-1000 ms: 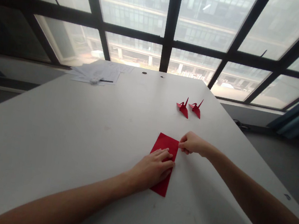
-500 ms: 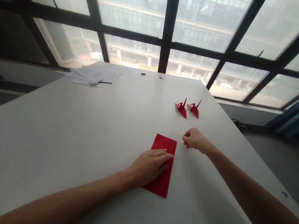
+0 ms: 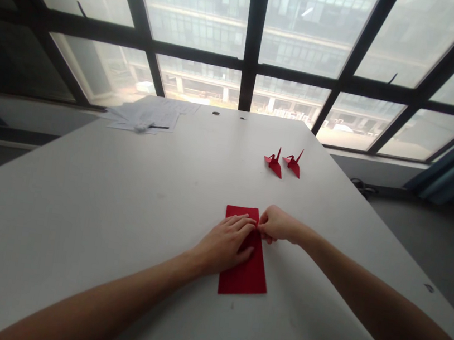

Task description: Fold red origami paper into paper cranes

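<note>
A red sheet of paper [image 3: 244, 276], folded into a long rectangle, lies on the white table in front of me. My left hand [image 3: 227, 244] rests flat across its middle with the fingers stretched out. At the paper's right edge, my right hand [image 3: 276, 225] is closed in a pinch on the edge, close to the left fingertips. Beyond the hands stand two red origami cranes, a left crane [image 3: 274, 163] and a right crane [image 3: 293, 164], side by side.
The white table [image 3: 131, 190] reaches to the windows. Loose printed papers [image 3: 142, 113] with a dark pen [image 3: 159, 127] lie at its far left. A blue curtain [image 3: 445, 178] hangs at the right, beyond the table's edge.
My right hand has moved left, from beside the paper onto its right edge. The red paper has turned slightly, its far end swinging left, with my left hand still on it.
</note>
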`<act>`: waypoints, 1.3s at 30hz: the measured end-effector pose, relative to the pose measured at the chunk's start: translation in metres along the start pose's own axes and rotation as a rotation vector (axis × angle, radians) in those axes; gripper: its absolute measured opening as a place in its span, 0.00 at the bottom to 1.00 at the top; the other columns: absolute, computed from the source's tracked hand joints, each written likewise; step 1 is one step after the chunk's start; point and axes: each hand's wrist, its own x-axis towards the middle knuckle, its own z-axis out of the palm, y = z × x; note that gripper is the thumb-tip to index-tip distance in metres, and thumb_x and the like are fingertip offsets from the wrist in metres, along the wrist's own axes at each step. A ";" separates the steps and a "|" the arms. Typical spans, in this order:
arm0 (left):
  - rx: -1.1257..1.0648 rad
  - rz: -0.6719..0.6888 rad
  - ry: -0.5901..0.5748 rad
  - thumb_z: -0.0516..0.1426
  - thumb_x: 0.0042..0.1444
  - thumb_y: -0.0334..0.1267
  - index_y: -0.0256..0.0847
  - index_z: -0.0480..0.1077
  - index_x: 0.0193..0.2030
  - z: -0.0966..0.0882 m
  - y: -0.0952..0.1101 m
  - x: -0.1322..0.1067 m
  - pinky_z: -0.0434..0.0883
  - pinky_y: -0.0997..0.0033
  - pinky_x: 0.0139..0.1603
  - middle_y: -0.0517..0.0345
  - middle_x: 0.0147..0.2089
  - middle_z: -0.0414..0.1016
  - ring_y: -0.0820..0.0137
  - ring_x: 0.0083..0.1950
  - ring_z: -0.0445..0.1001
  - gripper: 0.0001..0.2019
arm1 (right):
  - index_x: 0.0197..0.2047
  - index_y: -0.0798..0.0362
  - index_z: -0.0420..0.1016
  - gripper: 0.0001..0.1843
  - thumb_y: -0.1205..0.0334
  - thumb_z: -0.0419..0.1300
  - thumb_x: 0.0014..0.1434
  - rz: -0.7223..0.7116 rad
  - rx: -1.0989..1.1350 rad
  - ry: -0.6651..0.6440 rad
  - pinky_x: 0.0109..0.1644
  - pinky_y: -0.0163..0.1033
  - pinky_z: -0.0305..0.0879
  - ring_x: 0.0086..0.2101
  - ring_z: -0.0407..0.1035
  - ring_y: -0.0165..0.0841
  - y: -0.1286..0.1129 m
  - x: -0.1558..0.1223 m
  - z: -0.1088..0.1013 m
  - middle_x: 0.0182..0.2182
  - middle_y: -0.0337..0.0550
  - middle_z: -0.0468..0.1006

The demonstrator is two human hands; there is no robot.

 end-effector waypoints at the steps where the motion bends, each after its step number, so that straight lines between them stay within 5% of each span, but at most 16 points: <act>1: 0.000 0.004 0.003 0.59 0.60 0.39 0.43 0.67 0.57 0.000 0.000 0.000 0.62 0.53 0.68 0.49 0.64 0.70 0.57 0.65 0.67 0.18 | 0.15 0.55 0.69 0.13 0.74 0.57 0.48 0.003 -0.014 -0.007 0.21 0.31 0.57 0.16 0.63 0.26 -0.001 -0.002 0.000 0.12 0.37 0.70; 22: 0.030 0.019 0.004 0.58 0.62 0.40 0.42 0.67 0.56 0.006 -0.003 -0.001 0.61 0.53 0.67 0.48 0.63 0.69 0.57 0.66 0.65 0.16 | 0.18 0.54 0.70 0.10 0.70 0.55 0.50 -0.048 -0.148 -0.032 0.20 0.31 0.51 0.16 0.65 0.26 0.021 -0.099 0.051 0.15 0.38 0.73; 25: 0.039 0.016 -0.002 0.57 0.63 0.40 0.42 0.66 0.57 0.006 -0.002 -0.001 0.61 0.53 0.67 0.48 0.64 0.68 0.56 0.65 0.65 0.16 | 0.19 0.54 0.71 0.10 0.70 0.55 0.50 -0.062 -0.142 -0.119 0.18 0.31 0.51 0.16 0.64 0.26 0.023 -0.110 0.054 0.17 0.40 0.74; 28: 0.042 0.014 -0.005 0.57 0.63 0.40 0.41 0.66 0.57 0.005 -0.002 -0.001 0.62 0.53 0.67 0.48 0.64 0.68 0.56 0.66 0.65 0.16 | 0.21 0.54 0.71 0.10 0.67 0.56 0.52 -0.042 -0.074 -0.184 0.18 0.30 0.54 0.16 0.65 0.27 0.024 -0.106 0.048 0.17 0.40 0.74; 31: 0.040 0.021 -0.005 0.58 0.62 0.40 0.41 0.66 0.56 0.005 -0.002 -0.001 0.62 0.53 0.67 0.48 0.64 0.68 0.56 0.66 0.65 0.16 | 0.21 0.54 0.71 0.11 0.66 0.55 0.53 -0.057 -0.032 -0.047 0.20 0.30 0.58 0.17 0.66 0.28 0.024 -0.088 0.039 0.16 0.39 0.72; 39: 0.031 0.018 0.008 0.58 0.61 0.38 0.40 0.67 0.51 0.004 -0.001 -0.001 0.64 0.54 0.65 0.46 0.61 0.67 0.56 0.62 0.65 0.13 | 0.17 0.54 0.69 0.12 0.72 0.55 0.51 -0.072 -0.052 0.009 0.20 0.30 0.56 0.16 0.64 0.27 0.016 -0.044 0.028 0.12 0.36 0.68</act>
